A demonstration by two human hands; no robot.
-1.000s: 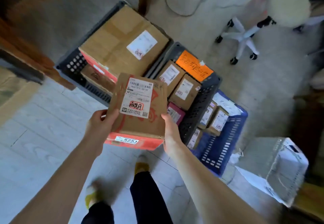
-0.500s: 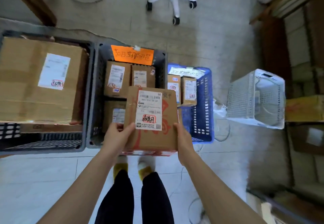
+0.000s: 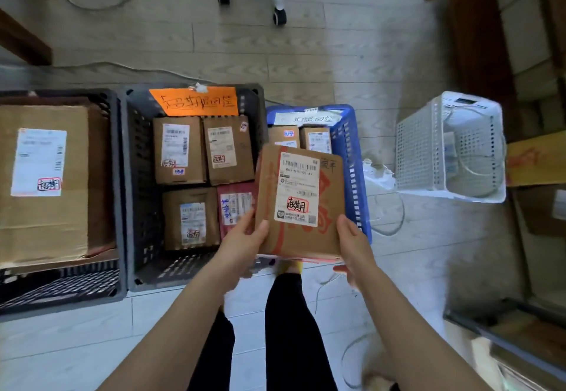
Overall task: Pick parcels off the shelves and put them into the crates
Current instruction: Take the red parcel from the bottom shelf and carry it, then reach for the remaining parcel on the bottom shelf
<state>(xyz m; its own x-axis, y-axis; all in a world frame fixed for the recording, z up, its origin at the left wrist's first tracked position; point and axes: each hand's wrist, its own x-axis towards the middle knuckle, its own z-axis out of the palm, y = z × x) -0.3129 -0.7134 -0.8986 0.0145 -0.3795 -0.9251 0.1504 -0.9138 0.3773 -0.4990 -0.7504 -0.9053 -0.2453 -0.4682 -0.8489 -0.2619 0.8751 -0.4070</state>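
Fingers (image 3: 245, 239) of both hands clasp the labelled parcel (image 3: 301, 203) by its near corners. It has drifted right in half a second, now straddling the grey crate (image 3: 131, 194) and blue crate (image 3: 356, 176) (destination undecided, I'd judge).

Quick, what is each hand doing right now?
Left hand: closed on the left edge of the cardboard parcel.
Right hand: closed on the parcel's right edge.

held parcel's label (image 3: 298, 188) reads, perhaps, "883-h10-00-47".
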